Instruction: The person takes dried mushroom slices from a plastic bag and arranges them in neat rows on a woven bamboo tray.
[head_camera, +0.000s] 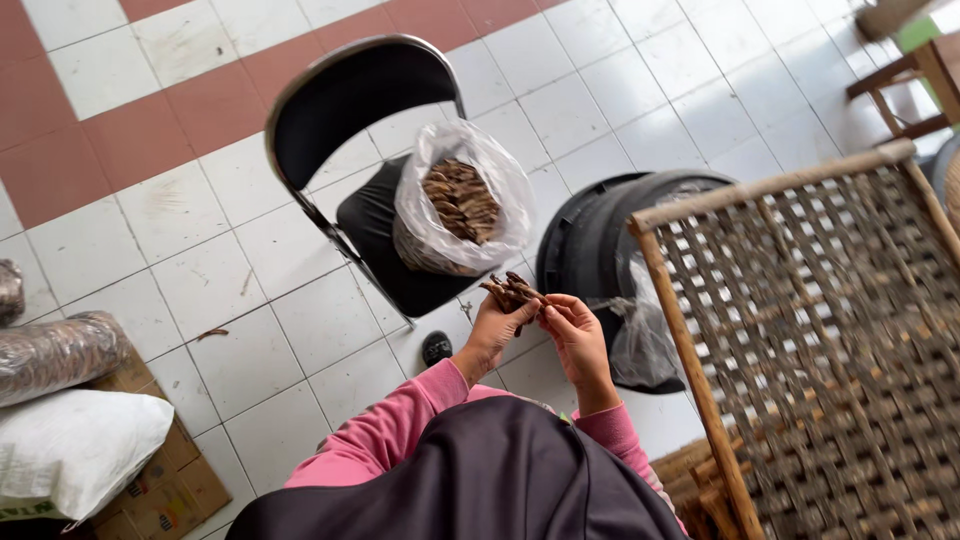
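My left hand (497, 327) grips a small bundle of brown dried strips (512, 290), held up in front of me. My right hand (575, 335) touches the same bundle from the right, its fingers pinching at the lower end. Just beyond the hands, a clear plastic bag (430, 230) full of the same brown dried pieces (460, 200) rests on the seat of a black folding chair (350, 100). Both my sleeves are pink.
A black bin (590, 240) with a clear liner stands right of the chair. A woven bamboo rack (820, 330) leans at the right. Filled bags (70, 440) lie on cardboard at the left. A wooden stool (910, 75) is at the top right. The floor is tiled.
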